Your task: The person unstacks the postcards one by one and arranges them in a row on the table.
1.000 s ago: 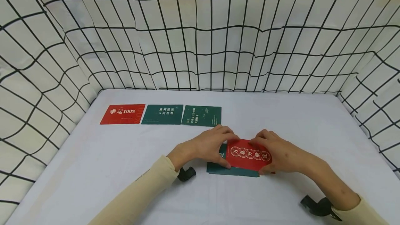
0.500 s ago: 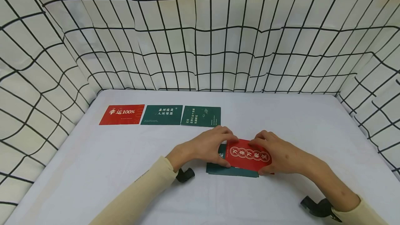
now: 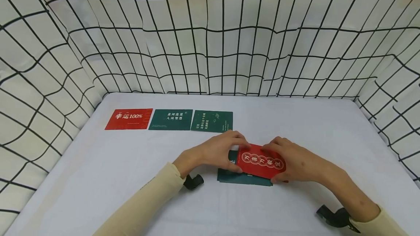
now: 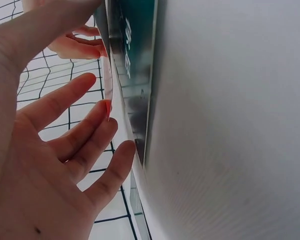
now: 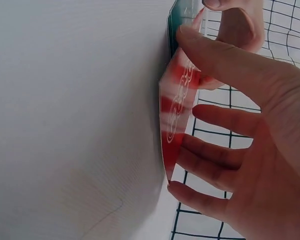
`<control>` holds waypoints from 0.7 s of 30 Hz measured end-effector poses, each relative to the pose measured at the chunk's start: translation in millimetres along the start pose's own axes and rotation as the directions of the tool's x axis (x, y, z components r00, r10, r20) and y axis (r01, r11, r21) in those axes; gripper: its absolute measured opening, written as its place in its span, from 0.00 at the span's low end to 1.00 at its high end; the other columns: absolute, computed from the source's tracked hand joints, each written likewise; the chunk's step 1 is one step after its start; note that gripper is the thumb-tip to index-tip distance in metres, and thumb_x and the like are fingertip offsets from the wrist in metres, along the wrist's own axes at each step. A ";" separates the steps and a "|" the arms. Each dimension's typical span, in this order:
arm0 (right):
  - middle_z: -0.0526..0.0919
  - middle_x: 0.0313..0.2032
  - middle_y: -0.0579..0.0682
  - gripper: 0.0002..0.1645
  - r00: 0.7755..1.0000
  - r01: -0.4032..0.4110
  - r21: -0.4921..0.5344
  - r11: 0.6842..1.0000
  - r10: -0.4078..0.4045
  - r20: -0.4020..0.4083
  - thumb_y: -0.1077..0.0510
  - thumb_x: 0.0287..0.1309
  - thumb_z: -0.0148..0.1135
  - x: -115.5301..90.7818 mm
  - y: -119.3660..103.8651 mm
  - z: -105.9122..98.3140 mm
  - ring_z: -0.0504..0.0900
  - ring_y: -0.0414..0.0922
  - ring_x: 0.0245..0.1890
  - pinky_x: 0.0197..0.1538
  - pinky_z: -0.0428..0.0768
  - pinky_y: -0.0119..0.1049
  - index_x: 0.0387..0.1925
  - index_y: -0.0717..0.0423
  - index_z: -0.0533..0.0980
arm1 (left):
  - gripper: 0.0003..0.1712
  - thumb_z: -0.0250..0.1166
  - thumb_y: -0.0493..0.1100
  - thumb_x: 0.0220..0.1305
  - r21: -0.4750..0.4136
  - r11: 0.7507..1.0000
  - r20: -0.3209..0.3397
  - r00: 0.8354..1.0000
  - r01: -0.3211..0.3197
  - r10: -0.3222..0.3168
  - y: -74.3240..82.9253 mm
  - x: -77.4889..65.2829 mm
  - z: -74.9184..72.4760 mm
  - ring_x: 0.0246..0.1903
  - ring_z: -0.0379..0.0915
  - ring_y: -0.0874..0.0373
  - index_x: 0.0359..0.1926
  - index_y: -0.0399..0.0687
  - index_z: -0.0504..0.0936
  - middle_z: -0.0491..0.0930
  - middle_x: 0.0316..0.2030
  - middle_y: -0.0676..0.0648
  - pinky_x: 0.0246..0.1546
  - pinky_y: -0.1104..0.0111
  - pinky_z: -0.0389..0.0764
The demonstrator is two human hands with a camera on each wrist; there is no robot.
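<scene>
A red card with a row of pale ringed characters lies tilted between my two hands, over a small pile of dark green cards. My left hand pinches its left end, thumb at the near edge and fingertips at the far edge. At the right end, my right hand grips it the same way. In the left wrist view, the green cards show below the hand. The right wrist view has the red card beneath the thumb. A red corner peeks out by my right thumb.
Farther back on the white table, a red card, a green card and another green card lie in a row. Black netting over white cloth surrounds the back and sides. Black wrist devices sit below both wrists.
The left end of the held red card has risen slightly with my left hand, baring a little more of the green card under it. My right hand stays nearly in place.
</scene>
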State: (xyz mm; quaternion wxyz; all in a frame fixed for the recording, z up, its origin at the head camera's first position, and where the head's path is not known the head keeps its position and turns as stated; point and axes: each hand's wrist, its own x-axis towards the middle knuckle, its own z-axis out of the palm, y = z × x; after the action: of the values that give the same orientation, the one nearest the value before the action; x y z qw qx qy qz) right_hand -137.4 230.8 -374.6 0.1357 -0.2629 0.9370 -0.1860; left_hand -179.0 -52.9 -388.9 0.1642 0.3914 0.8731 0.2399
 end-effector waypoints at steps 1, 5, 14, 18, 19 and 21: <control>0.78 0.59 0.49 0.53 1.000 0.001 0.003 1.000 -0.001 -0.003 0.41 0.38 0.87 0.2 -0.1 -0.3 0.75 0.50 0.62 0.44 0.90 0.39 0.68 0.45 0.75 | 0.41 0.79 0.56 0.53 -0.002 1.000 -0.003 1.000 0.000 0.000 -0.2 -0.4 -0.5 0.70 0.63 0.60 0.69 0.61 0.78 0.72 0.67 0.53 0.55 0.69 0.85; 0.78 0.59 0.49 0.52 1.000 -0.004 0.020 1.000 0.004 -0.003 0.41 0.38 0.87 0.7 -1.0 -1.1 0.75 0.51 0.63 0.44 0.90 0.39 0.67 0.45 0.75 | 0.40 0.79 0.56 0.54 0.002 1.000 -0.008 1.000 0.002 -0.002 -0.8 -2.0 -1.9 0.70 0.63 0.59 0.68 0.61 0.78 0.72 0.68 0.53 0.58 0.67 0.85; 0.76 0.61 0.51 0.52 1.000 -0.008 0.014 1.000 0.008 -0.003 0.44 0.36 0.88 0.1 -0.8 -1.0 0.74 0.53 0.65 0.44 0.91 0.40 0.67 0.45 0.75 | 0.38 0.78 0.56 0.55 -0.029 1.000 -0.024 1.000 0.002 -0.003 -2.4 -2.5 -3.0 0.71 0.61 0.59 0.68 0.61 0.79 0.72 0.68 0.53 0.60 0.65 0.84; 0.76 0.61 0.49 0.49 1.000 0.010 0.003 1.000 -0.010 -0.027 0.46 0.38 0.87 0.5 0.1 -0.9 0.73 0.52 0.66 0.45 0.91 0.40 0.65 0.43 0.77 | 0.38 0.78 0.55 0.56 -0.034 0.999 -0.033 0.999 -0.004 0.002 -3.6 -1.5 -3.8 0.71 0.62 0.59 0.68 0.60 0.79 0.72 0.68 0.53 0.58 0.67 0.84; 0.76 0.61 0.49 0.48 0.999 0.014 0.001 1.000 -0.014 -0.034 0.47 0.39 0.87 0.8 0.4 -0.9 0.73 0.52 0.66 0.45 0.91 0.40 0.65 0.43 0.77 | 0.37 0.78 0.55 0.56 -0.031 1.000 -0.036 0.999 -0.003 0.002 -4.0 -1.2 -3.9 0.71 0.62 0.59 0.68 0.60 0.80 0.72 0.68 0.53 0.58 0.67 0.84; 0.76 0.61 0.50 0.46 0.999 0.016 0.001 1.000 -0.016 -0.043 0.47 0.39 0.87 1.1 0.8 -1.2 0.73 0.52 0.65 0.45 0.91 0.41 0.64 0.43 0.77 | 0.36 0.78 0.54 0.56 -0.027 1.000 -0.040 0.999 -0.004 0.003 -4.3 -0.6 -4.6 0.71 0.62 0.58 0.67 0.59 0.80 0.72 0.68 0.52 0.59 0.66 0.84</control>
State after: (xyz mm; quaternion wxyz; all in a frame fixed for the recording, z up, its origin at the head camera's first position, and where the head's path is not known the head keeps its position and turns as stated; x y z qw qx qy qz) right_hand -139.1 231.1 -374.1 0.1143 -0.2663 0.9374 -0.1931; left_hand -183.4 -57.1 -387.4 0.1516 0.3861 0.8721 0.2596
